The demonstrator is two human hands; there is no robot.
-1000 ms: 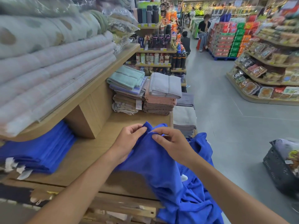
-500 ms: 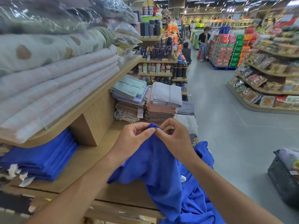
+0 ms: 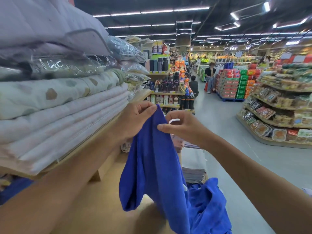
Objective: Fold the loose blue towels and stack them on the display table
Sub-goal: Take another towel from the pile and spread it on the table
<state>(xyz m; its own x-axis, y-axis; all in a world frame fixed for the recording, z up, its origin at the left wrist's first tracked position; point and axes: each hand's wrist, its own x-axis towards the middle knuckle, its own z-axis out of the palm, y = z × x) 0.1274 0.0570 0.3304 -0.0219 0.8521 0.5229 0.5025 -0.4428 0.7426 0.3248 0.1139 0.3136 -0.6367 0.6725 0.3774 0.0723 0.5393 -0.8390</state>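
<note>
A loose blue towel [image 3: 152,166] hangs in the air in front of me, above the wooden display table [image 3: 101,200]. My left hand [image 3: 136,115] pinches its top corner. My right hand [image 3: 179,125] pinches the upper edge just to the right, with a white tag showing by its fingers. More loose blue towels [image 3: 209,205] lie heaped at the table's right edge. A corner of the folded blue stack [image 3: 15,188] shows under the upper shelf at the far left.
The upper shelf [image 3: 94,132] on the left carries thick stacks of pale folded bedding [image 3: 59,105]. Folded grey towels [image 3: 194,168] sit behind the hanging one. A grey aisle floor [image 3: 236,132] opens to the right, with food shelves [image 3: 278,115] and people far back.
Both hands have lifted the blue towel from table height up to shelf height, so it now hangs down freely. The view has tilted upward.
</note>
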